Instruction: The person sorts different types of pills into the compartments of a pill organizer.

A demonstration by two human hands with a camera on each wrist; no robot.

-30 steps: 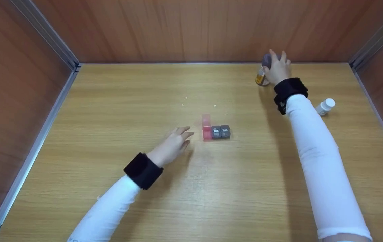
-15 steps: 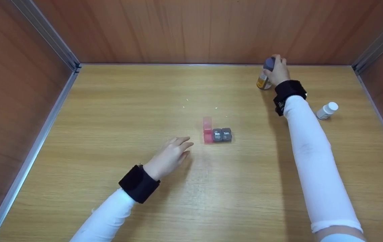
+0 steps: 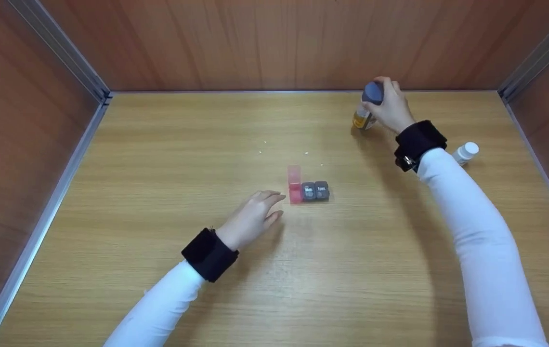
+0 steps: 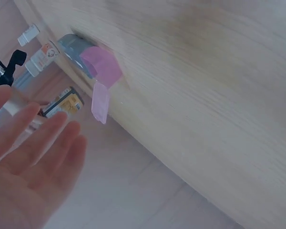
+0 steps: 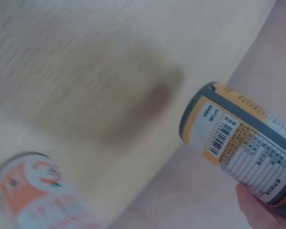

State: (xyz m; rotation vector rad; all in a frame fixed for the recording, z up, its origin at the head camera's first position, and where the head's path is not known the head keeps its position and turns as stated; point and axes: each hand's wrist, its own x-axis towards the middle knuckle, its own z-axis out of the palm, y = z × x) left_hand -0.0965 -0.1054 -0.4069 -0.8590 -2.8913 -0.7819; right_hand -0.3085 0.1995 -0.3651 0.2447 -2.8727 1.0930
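Observation:
My right hand [image 3: 392, 108] grips a supplement bottle [image 3: 363, 115] with a grey-blue cap near the back wall. In the right wrist view the same bottle [image 5: 243, 143] shows a barcode and an orange-and-grey label, its base above the table with a shadow apart from it. My left hand [image 3: 251, 219] hovers with fingers loosely extended, holding nothing, just left of a small pill organizer [image 3: 308, 191]. That organizer has a pink compartment with its lid [image 4: 100, 102] flipped up and two grey compartments with lids down.
A white bottle [image 3: 467, 152] stands at the right, partly behind my right arm. An orange-and-white bottle [image 5: 35, 191] stands near the right hand. Several tiny white bits [image 3: 307, 153] lie beyond the organizer. Wooden walls [image 3: 274, 46] enclose the table.
My right hand has closed round the supplement bottle and moved it leftward, lifting it. My left hand has shifted slightly and remains near the organizer.

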